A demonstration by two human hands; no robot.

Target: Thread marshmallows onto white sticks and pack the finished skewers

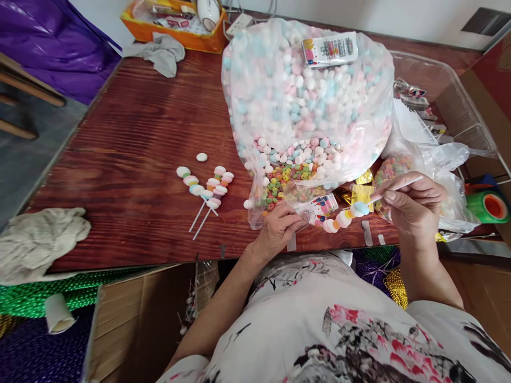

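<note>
My right hand [417, 205] is closed around the white stick of a candy skewer [343, 218]. Pink, white, yellow, orange and blue pieces are threaded along it, and it points left and slightly down. My left hand [279, 227] is closed, thumb and fingers pinched together at the front of the big clear bag; what they hold, if anything, is hidden. Between the hands lies a printed clear packet [325, 205]. The clear bag [255, 106] has pastel candies [303, 151] and colourful ring candies [279, 183] at its mouth. Several finished-looking candy skewers [213, 186] lie crossed on the table.
One white candy [202, 157] lies on the wooden table [139, 133]. Grey cloths [43, 239] rest on the left. An orange box [175, 29] stands at the back. To the right are a clear plastic bin [459, 80], a smaller candy bag and green tape [485, 207].
</note>
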